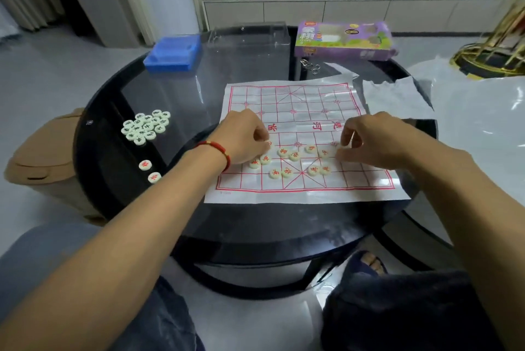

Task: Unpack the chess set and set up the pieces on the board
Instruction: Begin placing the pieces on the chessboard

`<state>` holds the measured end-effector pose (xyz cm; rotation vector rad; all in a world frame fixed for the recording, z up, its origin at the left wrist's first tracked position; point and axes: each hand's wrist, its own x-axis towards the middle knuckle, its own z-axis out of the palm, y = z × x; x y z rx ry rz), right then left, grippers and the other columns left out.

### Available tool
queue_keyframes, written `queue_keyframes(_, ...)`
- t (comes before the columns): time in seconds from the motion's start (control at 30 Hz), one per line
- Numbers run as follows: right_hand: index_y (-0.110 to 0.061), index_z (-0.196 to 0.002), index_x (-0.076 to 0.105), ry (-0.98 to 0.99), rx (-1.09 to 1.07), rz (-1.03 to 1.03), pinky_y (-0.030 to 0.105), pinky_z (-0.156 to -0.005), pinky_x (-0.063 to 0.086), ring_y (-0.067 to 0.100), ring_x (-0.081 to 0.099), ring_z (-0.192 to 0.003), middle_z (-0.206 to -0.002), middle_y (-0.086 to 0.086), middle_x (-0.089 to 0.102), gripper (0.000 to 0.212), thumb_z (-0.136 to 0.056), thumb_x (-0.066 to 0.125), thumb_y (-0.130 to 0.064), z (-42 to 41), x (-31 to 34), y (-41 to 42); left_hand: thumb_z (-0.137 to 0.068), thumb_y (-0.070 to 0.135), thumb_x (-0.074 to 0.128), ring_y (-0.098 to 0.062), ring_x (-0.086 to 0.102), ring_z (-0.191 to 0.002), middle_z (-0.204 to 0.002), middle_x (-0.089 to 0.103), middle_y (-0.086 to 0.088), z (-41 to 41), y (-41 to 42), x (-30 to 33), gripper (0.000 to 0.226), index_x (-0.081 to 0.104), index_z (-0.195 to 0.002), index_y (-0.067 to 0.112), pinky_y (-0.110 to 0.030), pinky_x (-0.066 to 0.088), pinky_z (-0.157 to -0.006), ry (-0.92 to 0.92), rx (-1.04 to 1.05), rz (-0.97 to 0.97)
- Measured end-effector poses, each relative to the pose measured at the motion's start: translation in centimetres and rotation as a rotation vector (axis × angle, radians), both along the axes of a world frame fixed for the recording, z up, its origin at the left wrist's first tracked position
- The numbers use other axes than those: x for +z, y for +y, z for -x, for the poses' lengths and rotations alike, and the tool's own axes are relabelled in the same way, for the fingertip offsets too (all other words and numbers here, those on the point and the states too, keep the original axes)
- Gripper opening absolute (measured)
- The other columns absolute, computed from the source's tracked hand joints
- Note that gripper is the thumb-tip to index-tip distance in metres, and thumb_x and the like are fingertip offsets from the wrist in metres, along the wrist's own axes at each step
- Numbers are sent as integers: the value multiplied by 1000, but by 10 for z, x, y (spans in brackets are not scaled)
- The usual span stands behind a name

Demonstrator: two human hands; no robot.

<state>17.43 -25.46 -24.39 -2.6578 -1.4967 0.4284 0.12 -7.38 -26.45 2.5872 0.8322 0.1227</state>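
Both hands work the near half of a paper board (295, 106) spread on a round glass table (255, 225), where red pieces (287, 172) lie loose rather than on their starting points. The left hand (244, 137), fingers curled down, appears to pinch a piece at its fingertips, though the piece is mostly hidden; the right hand (366, 137) is likewise curled over the board's right side, and whether it holds a piece cannot be told. About ten red pieces show on the board, all lying between the two hands and just toward the person from them, within easy reach of either. Two more red pieces (149, 171) sit off the board to the left, nearer the left hand. The dark pieces (146, 126), roughly sixteen in a tight cluster, lie farther left again, well apart from the board; the left hand is the nearer one. One blue tray (172, 52), one clear lid (247, 38) and one purple box (343, 40) stand beyond the board's far edge
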Motion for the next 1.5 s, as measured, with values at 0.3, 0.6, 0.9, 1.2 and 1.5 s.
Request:
queue_keyframes(0.3,-23,-114,69,-84,316,-254,30,-80,59,12,63,-86,-110,-4,71,21,-96,65,-33,59,9,52,-90,8,63,-14,64,-99,-107,69,4,98,26,28,34,72,-119,23,-27,50,-93,-67,68,-127)
queue_keyframes(0.6,-26,-126,61,-55,733,-409,42,-78,54,21,58,-104,-115,0,60,37,-98,44,-42,178,-8,127,-91,4,68,-15,62,-106,-112,68,2,185,51,7,31,74,-116,21,-25,47,-93,-26,250,-109)
queue_keyframes(0.9,-19,-120,64,-207,872,-446,38,-66,40,26,57,-89,-95,3,62,30,-94,63,-32,200,-44,148,-87,17,75,-8,58,-82,-85,60,10,188,59,-6,15,75,-99,26,-23,44,-76,-13,286,-148)
queue_keyframes(1.2,-17,-84,64,-179,868,-518,32,-56,34,26,60,-76,-82,3,65,14,-80,77,-17,188,-32,126,-85,7,69,-12,63,-82,-86,68,7,159,34,3,24,74,-99,25,-33,54,-81,-169,205,-202)
queue_keyframes(1.5,-21,-117,68,-113,310,-279,25,-76,55,11,61,-86,-112,-1,72,26,-91,73,-20,42,-1,77,-86,8,66,-7,54,-75,-82,60,11,88,-10,-3,12,63,-87,19,-22,44,-71,-231,-3,-112)
